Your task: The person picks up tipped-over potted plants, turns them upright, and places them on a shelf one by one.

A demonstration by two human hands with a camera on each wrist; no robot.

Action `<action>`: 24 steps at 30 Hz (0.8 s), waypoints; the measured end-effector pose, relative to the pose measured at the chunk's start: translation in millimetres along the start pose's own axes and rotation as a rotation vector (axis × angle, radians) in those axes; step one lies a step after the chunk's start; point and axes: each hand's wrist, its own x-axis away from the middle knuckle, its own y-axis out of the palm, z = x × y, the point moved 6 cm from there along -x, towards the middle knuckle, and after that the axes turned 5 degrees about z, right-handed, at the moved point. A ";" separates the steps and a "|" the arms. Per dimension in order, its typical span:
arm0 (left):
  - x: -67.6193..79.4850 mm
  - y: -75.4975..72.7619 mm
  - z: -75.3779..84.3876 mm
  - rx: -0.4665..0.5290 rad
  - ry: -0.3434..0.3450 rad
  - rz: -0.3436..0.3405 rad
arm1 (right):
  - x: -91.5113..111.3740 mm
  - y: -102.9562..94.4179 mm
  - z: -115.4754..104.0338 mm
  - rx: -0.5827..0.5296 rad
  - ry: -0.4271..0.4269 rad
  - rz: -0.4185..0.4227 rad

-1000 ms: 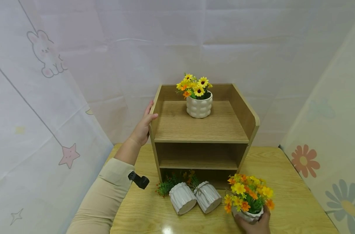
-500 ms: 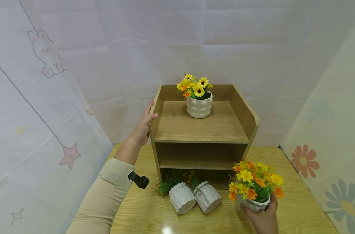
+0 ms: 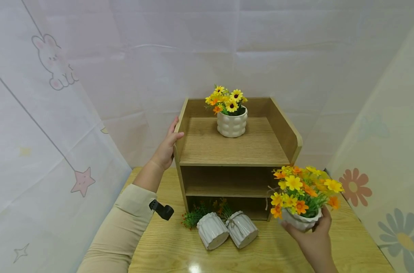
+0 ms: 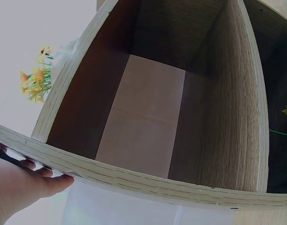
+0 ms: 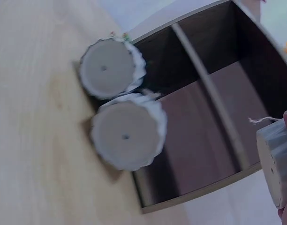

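Note:
My right hand (image 3: 316, 237) grips a white ridged flowerpot (image 3: 300, 222) full of yellow and orange artificial flowers (image 3: 300, 189), raised in front of the right side of a wooden shelf (image 3: 234, 153). In the right wrist view, this pot (image 5: 279, 159) shows its flat base and a loose bit of twine (image 5: 265, 120). My left hand (image 3: 166, 149) holds the shelf's left side panel at its upper edge, thumb inside and fingers outside; the left wrist view has the hand (image 4: 26, 187) at that panel. On the top shelf stands a cream bubble-textured pot (image 3: 232, 124) with yellow flowers.
Two white fluted pots (image 3: 212, 231) (image 3: 242, 229) lie tipped on the wooden table (image 3: 173, 250), their plants pointing into the bottom compartment. A printed cloth backdrop (image 3: 152, 76) rises behind and at both sides. A black wrist strap (image 3: 162, 209) is on my left sleeve.
My right hand has lifted the flowerpot up from low over the table and moved it slightly right. My left hand, the shelf and the other pots stay where they were.

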 end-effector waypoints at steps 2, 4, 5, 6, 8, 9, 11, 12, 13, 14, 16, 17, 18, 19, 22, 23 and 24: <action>-0.1 -0.2 -0.6 -0.001 -0.001 0.001 | 1.2 -2.4 -8.3 0.016 -0.008 -0.001; 0.2 -0.2 -0.5 0.000 -0.002 0.003 | 2.1 -4.5 -16.0 0.018 -0.018 -0.006; 0.5 0.0 -0.2 -0.002 -0.002 0.002 | 2.6 -5.4 -19.7 0.022 -0.023 -0.005; 0.7 0.2 -0.1 -0.003 0.000 0.001 | 2.9 -6.5 -23.2 0.020 -0.033 -0.002; 1.2 0.8 0.1 -0.003 0.001 -0.001 | 3.8 -8.6 -29.7 0.024 -0.043 0.001; 1.4 1.1 0.0 -0.003 0.001 -0.001 | 3.8 -9.6 -32.6 0.025 -0.047 0.001; 1.6 1.4 -0.2 -0.004 0.001 -0.002 | 4.3 -11.7 -39.0 0.029 -0.056 0.007; 1.5 1.4 -0.3 -0.002 0.000 -0.002 | 4.5 -12.9 -42.2 0.031 -0.061 0.008; 1.7 1.4 -0.3 -0.001 -0.002 -0.001 | 4.7 -14.0 -45.5 0.025 -0.069 0.009; 1.6 1.3 -0.5 0.000 -0.003 0.001 | 4.9 -15.0 -49.1 0.016 -0.080 0.009; 1.5 1.2 -0.3 0.000 -0.004 0.004 | 5.5 -16.9 -57.5 0.001 -0.119 0.019; 1.3 1.1 -0.3 0.001 -0.005 0.005 | 5.8 -17.6 -62.4 -0.005 -0.148 0.022; 1.1 0.9 -0.5 0.001 -0.007 0.006 | 6.3 -18.0 -66.9 -0.013 -0.173 0.023; 1.0 0.8 -0.5 -0.001 -0.007 0.007 | 6.9 -18.4 -71.8 -0.021 -0.196 0.031; 1.4 0.6 -0.4 -0.004 -0.009 0.008 | 7.8 -18.1 -84.9 -0.046 -0.263 0.024; 1.8 0.7 -0.1 -0.006 -0.009 0.008 | 8.2 -17.8 -89.0 -0.059 -0.273 0.016; 2.2 0.9 0.2 -0.007 -0.008 0.008 | 8.7 -17.4 -92.6 -0.068 -0.272 0.004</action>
